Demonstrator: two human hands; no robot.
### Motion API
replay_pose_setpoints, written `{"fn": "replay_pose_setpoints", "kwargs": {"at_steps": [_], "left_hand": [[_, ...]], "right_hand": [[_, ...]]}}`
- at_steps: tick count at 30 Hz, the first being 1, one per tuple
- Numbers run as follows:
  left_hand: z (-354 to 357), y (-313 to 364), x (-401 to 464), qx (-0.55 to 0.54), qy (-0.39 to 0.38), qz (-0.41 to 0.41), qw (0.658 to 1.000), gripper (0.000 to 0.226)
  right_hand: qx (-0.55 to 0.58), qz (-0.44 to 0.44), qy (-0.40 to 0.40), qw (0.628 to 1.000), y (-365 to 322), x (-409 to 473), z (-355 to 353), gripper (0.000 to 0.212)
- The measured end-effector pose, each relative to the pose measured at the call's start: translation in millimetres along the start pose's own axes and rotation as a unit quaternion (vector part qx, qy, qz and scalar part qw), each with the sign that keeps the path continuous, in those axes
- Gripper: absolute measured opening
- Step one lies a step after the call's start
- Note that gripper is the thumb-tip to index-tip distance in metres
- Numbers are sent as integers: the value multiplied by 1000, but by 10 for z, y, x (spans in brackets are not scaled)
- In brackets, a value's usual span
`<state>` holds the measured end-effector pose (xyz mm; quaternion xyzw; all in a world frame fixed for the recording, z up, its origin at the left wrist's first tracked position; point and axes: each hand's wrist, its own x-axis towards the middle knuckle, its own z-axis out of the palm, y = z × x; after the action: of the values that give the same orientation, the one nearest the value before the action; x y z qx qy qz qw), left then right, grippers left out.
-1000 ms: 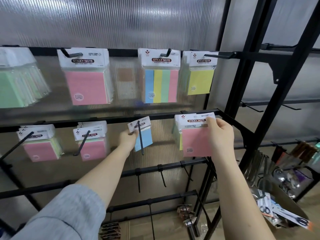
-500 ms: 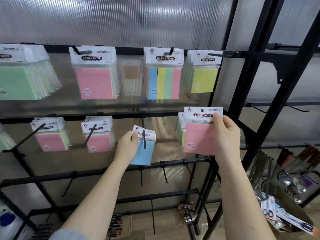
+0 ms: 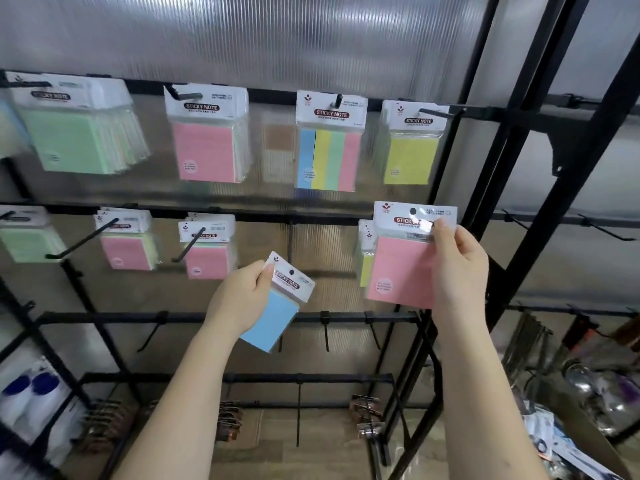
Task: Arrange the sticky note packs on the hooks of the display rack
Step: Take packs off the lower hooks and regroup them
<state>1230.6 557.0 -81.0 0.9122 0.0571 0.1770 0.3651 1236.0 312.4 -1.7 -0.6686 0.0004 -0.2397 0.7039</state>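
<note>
Most hooks above our hands are stocked; our left hand (image 3: 239, 303) pinches a blue pack (image 3: 277, 310), our right hand (image 3: 457, 265) a pink pack (image 3: 401, 268), both unhung.

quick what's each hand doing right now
Left hand: closed on the blue sticky note pack, off any hook.
Right hand: closed on the pink sticky note pack.

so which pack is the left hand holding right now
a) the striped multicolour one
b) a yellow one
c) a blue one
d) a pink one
c: the left hand grips the header card of a blue pack, tilted and off any hook, while the right hand holds the pink pack.
</note>
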Motion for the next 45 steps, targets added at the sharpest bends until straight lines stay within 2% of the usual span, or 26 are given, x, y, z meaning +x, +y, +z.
{"fn": "replay_pose_setpoints", "kwargs": {"at_steps": [6,15,19,28,31,37,45], "left_hand": [[-128,179,-206,-19,48,-27,998,40],[-676,-70,-239,55,151,-68,985,40],[-1027,-292,-102,53,140,-82,985,38],[-1752,-896,237,64,73,-45,994,35],[-1930,-1044,307,67,65,-34,995,36],[-2082,-1263,388,58,64,-50,995,32],[-2084,-1189,409,37,80,-58,994,38]], "right_hand": [[-12,-3,-56,998,-3,-10,-24,32],[7,-27,-73,997,-80,-218,251,29],[-7,-18,-69,997,-105,-405,575,25],[-11,-27,-6,1000,-171,-922,1609,41],[-1,-31,2,1000,-238,-1032,1864,41],[16,-67,1,998,-464,-1027,2164,41],[42,-127,-8,991,-773,-719,2459,45]]}}
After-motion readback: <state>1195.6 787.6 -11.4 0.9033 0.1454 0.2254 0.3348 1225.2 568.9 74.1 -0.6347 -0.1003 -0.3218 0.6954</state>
